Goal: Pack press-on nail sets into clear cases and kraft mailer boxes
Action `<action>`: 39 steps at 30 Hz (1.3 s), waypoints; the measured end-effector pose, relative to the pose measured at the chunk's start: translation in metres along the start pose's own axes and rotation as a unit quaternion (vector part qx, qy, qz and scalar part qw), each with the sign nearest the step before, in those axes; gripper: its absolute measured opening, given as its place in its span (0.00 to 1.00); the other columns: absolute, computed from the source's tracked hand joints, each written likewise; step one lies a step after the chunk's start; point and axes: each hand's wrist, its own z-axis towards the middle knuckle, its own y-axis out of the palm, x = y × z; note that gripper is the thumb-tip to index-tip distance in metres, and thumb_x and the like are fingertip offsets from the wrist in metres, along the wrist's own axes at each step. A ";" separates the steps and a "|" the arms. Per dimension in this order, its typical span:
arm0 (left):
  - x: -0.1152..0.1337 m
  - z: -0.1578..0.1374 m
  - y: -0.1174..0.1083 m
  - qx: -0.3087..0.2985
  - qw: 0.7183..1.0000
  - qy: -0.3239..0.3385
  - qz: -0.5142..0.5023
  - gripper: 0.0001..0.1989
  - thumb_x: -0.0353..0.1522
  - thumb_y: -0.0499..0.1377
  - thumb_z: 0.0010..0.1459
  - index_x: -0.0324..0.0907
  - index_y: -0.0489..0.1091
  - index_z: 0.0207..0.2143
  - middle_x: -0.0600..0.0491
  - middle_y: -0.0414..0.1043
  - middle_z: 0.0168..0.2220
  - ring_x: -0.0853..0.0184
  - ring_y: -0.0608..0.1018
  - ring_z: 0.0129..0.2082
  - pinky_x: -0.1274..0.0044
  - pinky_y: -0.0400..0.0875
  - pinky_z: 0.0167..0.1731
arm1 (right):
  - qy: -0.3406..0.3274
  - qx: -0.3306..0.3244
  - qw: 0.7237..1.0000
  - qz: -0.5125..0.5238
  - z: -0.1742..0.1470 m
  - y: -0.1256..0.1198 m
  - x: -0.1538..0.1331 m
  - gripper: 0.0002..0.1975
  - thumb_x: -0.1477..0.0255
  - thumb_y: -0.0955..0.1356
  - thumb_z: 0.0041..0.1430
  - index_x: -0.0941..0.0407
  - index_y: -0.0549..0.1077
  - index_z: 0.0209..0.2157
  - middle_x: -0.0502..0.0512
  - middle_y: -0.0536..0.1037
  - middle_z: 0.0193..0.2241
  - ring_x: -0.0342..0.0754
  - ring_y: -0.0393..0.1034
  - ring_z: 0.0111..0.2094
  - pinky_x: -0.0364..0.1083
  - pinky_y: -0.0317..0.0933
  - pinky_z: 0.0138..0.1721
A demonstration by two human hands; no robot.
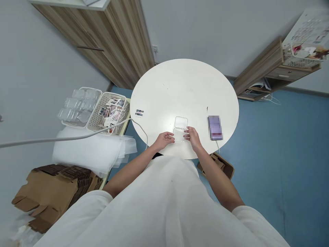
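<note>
A clear plastic hinged box (181, 122) lies with its lid raised at the near side of the round white table (185, 85). On its left edge are the fingers of my left hand (164, 140), curled around the rim. My right hand (192, 137) grips the opposite edge, close to the hinge. Nothing shows inside the box. Off to the left on the tabletop rests a small card of press-on nails (139, 113), touched by neither hand.
A phone-like purple device (215, 127) with a cable lies at right. Left of the table stand a basket of nail cards (99, 103), a basket of clear boxes (89, 121), white sheets (87, 147) and folded cardboard boxes (51, 192). A white cable (108, 128) crosses the table's left edge.
</note>
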 end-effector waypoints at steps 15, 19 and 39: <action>-0.050 0.011 0.008 0.103 0.949 -0.045 0.294 0.15 0.28 0.59 0.48 0.40 0.66 0.41 0.50 0.68 0.39 0.71 0.73 0.31 0.72 0.69 0.39 | 0.024 0.033 0.979 -0.200 -0.015 0.013 0.056 0.30 0.59 0.64 0.51 0.54 0.60 0.55 0.58 0.62 0.44 0.46 0.63 0.38 0.50 0.61 0.46; -0.048 0.006 0.011 0.109 0.943 -0.055 0.310 0.19 0.31 0.59 0.49 0.39 0.65 0.45 0.48 0.67 0.41 0.70 0.72 0.31 0.72 0.69 0.39 | 0.026 0.053 0.980 -0.192 -0.022 0.014 0.059 0.32 0.61 0.64 0.51 0.54 0.56 0.58 0.58 0.62 0.45 0.45 0.64 0.36 0.50 0.63 0.44; -0.046 0.027 0.018 0.133 0.976 -0.033 0.169 0.24 0.24 0.55 0.48 0.40 0.64 0.50 0.46 0.64 0.48 0.67 0.73 0.43 0.73 0.69 0.44 | -0.022 0.064 0.988 -0.141 -0.007 0.021 0.064 0.29 0.74 0.62 0.49 0.56 0.59 0.56 0.59 0.61 0.46 0.45 0.68 0.40 0.48 0.65 0.46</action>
